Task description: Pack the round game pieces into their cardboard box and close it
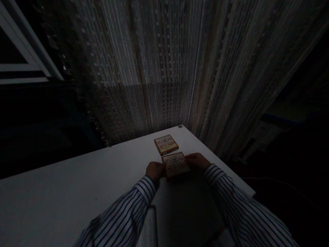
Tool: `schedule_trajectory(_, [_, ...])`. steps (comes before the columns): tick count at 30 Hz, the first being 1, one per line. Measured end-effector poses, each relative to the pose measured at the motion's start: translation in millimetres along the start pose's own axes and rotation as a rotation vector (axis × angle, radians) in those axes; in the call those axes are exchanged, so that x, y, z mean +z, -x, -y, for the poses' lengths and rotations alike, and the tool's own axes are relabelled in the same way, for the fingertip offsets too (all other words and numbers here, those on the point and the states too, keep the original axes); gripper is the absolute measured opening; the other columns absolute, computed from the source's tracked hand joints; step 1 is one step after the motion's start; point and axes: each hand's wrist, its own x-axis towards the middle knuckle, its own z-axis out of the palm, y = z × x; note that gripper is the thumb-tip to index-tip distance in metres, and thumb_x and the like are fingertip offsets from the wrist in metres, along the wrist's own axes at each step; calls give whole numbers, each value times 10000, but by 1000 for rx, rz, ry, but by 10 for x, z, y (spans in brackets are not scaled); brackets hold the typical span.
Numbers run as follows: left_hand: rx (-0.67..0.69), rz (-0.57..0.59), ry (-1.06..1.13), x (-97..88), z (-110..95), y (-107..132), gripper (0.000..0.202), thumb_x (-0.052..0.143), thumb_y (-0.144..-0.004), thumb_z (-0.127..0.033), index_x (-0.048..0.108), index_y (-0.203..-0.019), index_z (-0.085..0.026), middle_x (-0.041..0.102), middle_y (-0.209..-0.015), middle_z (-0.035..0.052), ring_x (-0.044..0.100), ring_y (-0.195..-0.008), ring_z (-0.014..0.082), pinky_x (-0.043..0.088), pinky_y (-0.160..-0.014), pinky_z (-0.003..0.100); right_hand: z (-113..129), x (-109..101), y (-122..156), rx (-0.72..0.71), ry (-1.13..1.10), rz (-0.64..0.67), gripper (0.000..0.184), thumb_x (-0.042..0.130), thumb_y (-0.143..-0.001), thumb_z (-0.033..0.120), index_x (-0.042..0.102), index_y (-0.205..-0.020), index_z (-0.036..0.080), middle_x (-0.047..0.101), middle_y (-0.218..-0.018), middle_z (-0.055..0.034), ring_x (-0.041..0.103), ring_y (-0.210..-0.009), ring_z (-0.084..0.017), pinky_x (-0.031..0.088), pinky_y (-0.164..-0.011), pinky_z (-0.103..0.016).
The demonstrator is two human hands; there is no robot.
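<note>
Two small square boxes with patterned cream lids lie on a white table (64,192). The nearer box (175,164) is held between both hands. My left hand (155,170) grips its left edge with fingers curled. Closed on its right edge is my right hand (196,160). The farther box (166,144) rests flat just beyond, apart from both hands. Both arms wear striped sleeves.
A beaded string curtain (164,68) hangs behind the table. A white window frame (23,65) is at the upper left. The table's right edge (223,164) drops into dark floor. The scene is dim.
</note>
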Motion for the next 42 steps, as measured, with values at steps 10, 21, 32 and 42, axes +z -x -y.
schedule_trajectory(10, [75, -1, -390, -19, -111, 41, 333, 507, -694, -415, 658, -583, -140, 609, -491, 48, 574, -532, 139, 363, -490, 217, 60, 35, 25, 12, 180, -44, 219, 540, -673, 218, 659, -817, 102, 685, -743, -35, 629, -676, -163, 495, -618, -251])
schedule_trajectory(21, [134, -20, -506, -16, -119, 70, 326, 481, -723, -413, 648, -610, -157, 657, -610, 68, 603, -622, 138, 375, -534, 211, 145, 63, 120, -47, 639, -199, 259, 493, -714, 286, 660, -873, 167, 672, -830, -50, 608, -791, -193, 445, -654, -256])
schedule_trajectory(32, [332, -103, -632, 49, -96, 93, 382, 448, -769, -332, 491, -1122, -191, 624, -924, 83, 576, -831, 159, 398, -705, 237, 22, 310, 273, -489, 1213, -313, 412, 346, -833, 275, 440, -1200, 114, 458, -1234, -135, 431, -1098, -235, 379, -860, -378])
schedule_trajectory(42, [474, -70, -876, 35, -60, 121, 422, 386, -796, -361, 430, -1168, -165, 536, -965, 110, 545, -891, 190, 416, -764, 278, -132, 333, 256, -547, 1268, -302, 402, 326, -851, 271, 439, -1205, 119, 412, -1283, -130, 387, -1159, -249, 365, -898, -446])
